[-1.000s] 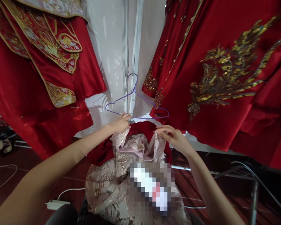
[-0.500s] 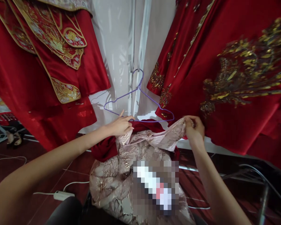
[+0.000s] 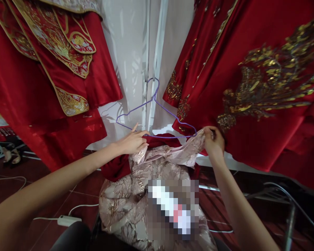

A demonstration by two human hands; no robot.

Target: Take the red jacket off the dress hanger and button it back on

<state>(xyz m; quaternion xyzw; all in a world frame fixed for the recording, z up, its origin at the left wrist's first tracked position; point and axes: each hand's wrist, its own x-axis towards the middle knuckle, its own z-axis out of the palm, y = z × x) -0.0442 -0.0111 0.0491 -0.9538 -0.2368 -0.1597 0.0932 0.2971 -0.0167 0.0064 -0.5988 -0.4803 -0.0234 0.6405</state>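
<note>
White wall panels (image 3: 125, 52) fill the background, and a purple wire hanger (image 3: 172, 136) hangs against them by its hook. Take that hanger as your landmark. To its left and above hangs a red robe with gold-trimmed panels (image 3: 28, 87). To its right hangs a second red robe with gold embroidery (image 3: 251, 104), its edge just behind the hanger's right shoulder.

Your left hand (image 3: 132, 143) is at the left end of the hanger's bottom bar. The fingers lie along the wire and the index finger is lifted. Whether they actually pinch the wire or the cloth under it cannot be told.

Your right hand (image 3: 214, 141) is at the hanger's right end, closed in a tight pinch on a corner of the pink brocade garment (image 3: 146, 167), drawn up to the wire there. The garment's top edge stretches between your hands just below the bar, and the rest slumps in a heap beneath the hanger. A dark red cloth (image 3: 115, 165) lies under it, showing below the bar and to the lower left.

Well below and left of the hanger, a white power strip (image 3: 66, 220) sits on the dark floor (image 3: 28, 188).
</note>
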